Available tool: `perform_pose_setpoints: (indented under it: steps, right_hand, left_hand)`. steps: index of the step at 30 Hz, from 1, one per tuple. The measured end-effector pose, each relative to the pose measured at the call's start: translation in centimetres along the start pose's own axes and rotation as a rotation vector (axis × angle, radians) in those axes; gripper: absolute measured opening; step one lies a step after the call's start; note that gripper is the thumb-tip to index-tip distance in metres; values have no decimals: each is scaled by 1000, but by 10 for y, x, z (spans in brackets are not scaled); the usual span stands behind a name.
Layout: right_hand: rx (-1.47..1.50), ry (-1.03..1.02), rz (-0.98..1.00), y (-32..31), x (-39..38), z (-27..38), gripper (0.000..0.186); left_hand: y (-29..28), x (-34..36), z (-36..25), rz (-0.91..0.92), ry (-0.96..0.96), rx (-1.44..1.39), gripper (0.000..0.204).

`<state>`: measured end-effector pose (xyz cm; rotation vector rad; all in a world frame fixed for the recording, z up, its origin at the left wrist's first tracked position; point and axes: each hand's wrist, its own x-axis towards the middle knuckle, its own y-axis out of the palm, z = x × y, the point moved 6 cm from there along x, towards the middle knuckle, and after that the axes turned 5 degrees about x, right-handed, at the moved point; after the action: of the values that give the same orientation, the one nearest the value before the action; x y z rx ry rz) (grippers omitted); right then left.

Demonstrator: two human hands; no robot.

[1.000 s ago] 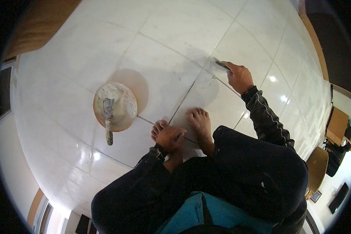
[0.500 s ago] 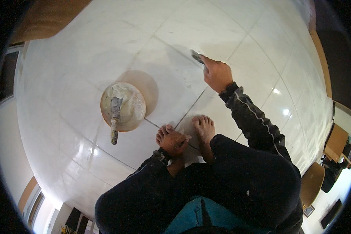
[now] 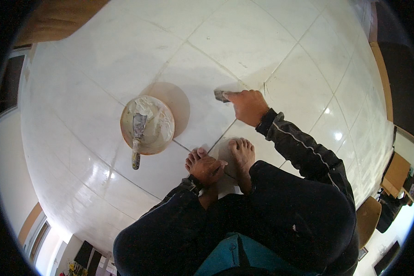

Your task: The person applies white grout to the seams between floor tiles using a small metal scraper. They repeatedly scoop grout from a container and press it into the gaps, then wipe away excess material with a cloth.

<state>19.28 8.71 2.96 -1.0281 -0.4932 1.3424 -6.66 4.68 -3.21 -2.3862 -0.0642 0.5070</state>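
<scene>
Scraper sits pinched in my right fingers, right of the tub; I judge spreading underway, next calling for a flat stroke. My left hand's opening I can't tell.

We can pass over tiles ahead of our right hand. A bowl obstructs its left, our feet its near side.
</scene>
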Motion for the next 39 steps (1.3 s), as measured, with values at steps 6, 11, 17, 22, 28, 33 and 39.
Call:
perform_pose_setpoints:
  steps: [6,11,17,22,28,33,39]
  right_hand:
    - [-49,-52,-209,-42,42,-27,34]
    - [-69,-252,-161,-34,119,-28,40]
    - [-155,-282,69,-36,132,-21,44]
    - [-93,-306,72,-39,68,-56,34]
    - [-39,-358,43,-19,-32,-81,36]
    - [-56,-277,174,-24,-66,-85,33]
    - [-54,-171,-43,-88,-16,-80,35]
  left_hand:
    - [-27,5,-20,-110,1,190,15]
    - [-2,-6,-1,-71,61,12,15]
    - [3,-2,-1,-27,56,-107,15]
    - [-2,3,-11,-76,108,50,17]
    - [-5,1,-8,-28,81,-31,22]
    - [5,2,-3,21,116,17,26]
    - [-7,4,-13,-42,114,-57,17]
